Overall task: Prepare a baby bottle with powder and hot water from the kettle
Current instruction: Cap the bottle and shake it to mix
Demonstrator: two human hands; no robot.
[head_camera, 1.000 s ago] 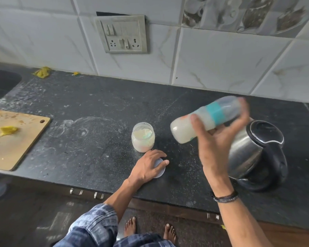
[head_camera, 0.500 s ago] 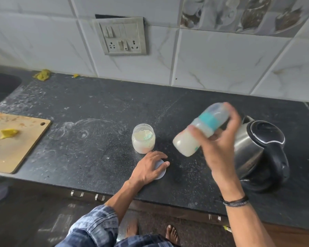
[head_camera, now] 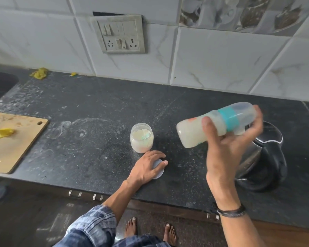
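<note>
My right hand (head_camera: 227,148) grips a capped baby bottle (head_camera: 191,132) with a teal ring, lying almost on its side in the air, its base to the left and full of cloudy white liquid. Below and behind it on the right stands the steel kettle (head_camera: 268,164) with a black handle, partly hidden by my hand. An open powder jar (head_camera: 141,139) stands on the black counter (head_camera: 96,122). My left hand (head_camera: 146,166) rests over the jar's round white lid (head_camera: 159,172), fingers curved around it, just in front of the jar.
A wooden cutting board (head_camera: 12,145) with a yellow scrap lies at the left edge, beside a dark sink (head_camera: 0,82). A switch and socket plate (head_camera: 120,34) is on the tiled wall. Yellow scraps (head_camera: 39,73) lie at the counter's back left.
The bottle in my right hand has swung from tilted base-down back up to nearly level, a shaking motion. My left hand has stayed on the lid.
</note>
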